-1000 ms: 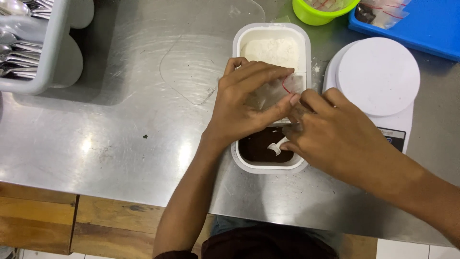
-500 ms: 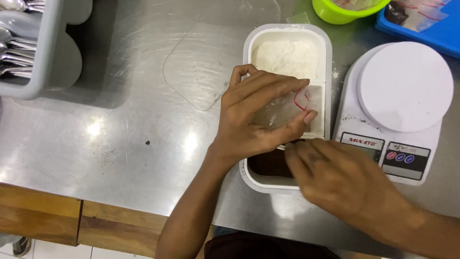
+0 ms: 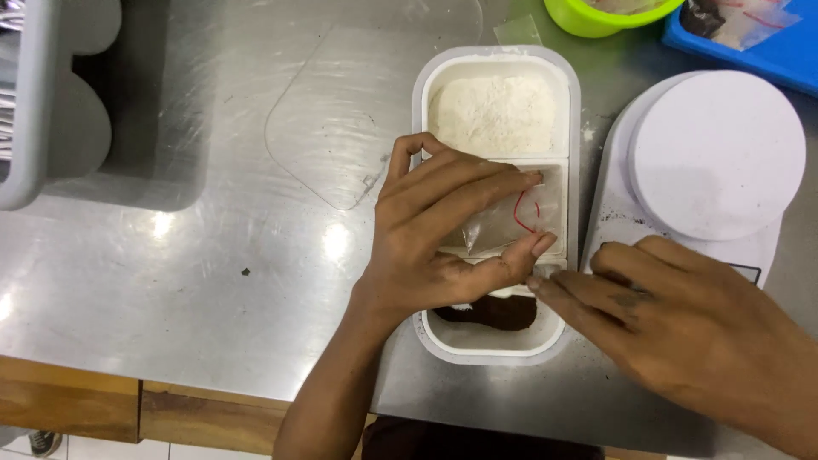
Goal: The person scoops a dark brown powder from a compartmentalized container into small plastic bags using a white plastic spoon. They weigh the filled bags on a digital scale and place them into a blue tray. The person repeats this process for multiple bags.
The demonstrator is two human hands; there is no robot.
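Two hands are seen over a white three-part tray (image 3: 576, 128) on the steel worktop (image 3: 213, 281): a small clear bag (image 3: 511, 226) is pinched in the left hand (image 3: 434, 238) above the middle compartment, while the right hand (image 3: 682, 332) lies flat, fingers extended, holding nothing

Bright, sharp; glare on steel table (image 3: 213, 281)

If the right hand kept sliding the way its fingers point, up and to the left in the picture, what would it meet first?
Most likely the left hand: the right hand has its fingertips almost at the left thumb, above the white tray and its dark powder. Whether they already touch is unclear.
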